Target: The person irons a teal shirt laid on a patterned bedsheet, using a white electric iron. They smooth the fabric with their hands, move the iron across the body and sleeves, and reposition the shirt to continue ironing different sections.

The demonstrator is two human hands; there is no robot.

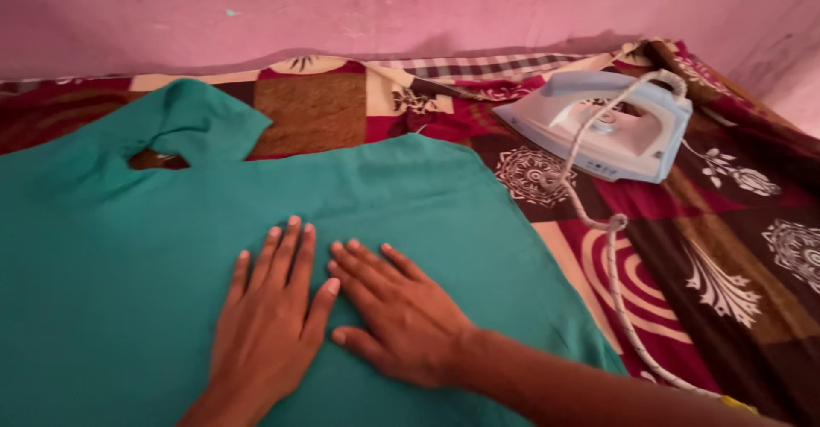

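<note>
A plain teal cotton garment (171,248) covers a patchwork bedspread (735,248) of maroon, brown and cream squares with white floral medallions and concentric rings. The pale blue-and-white plastic iron (611,124) trails a white braided cord (615,256); the wall (384,4) is pink.

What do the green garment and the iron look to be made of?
The teal garment looks like soft matte woven cloth, probably cotton: it drapes flat with gentle folds and no sheen. The iron has a smooth, pale blue and white shell, seemingly plastic; its cord looks fabric-braided.
</note>
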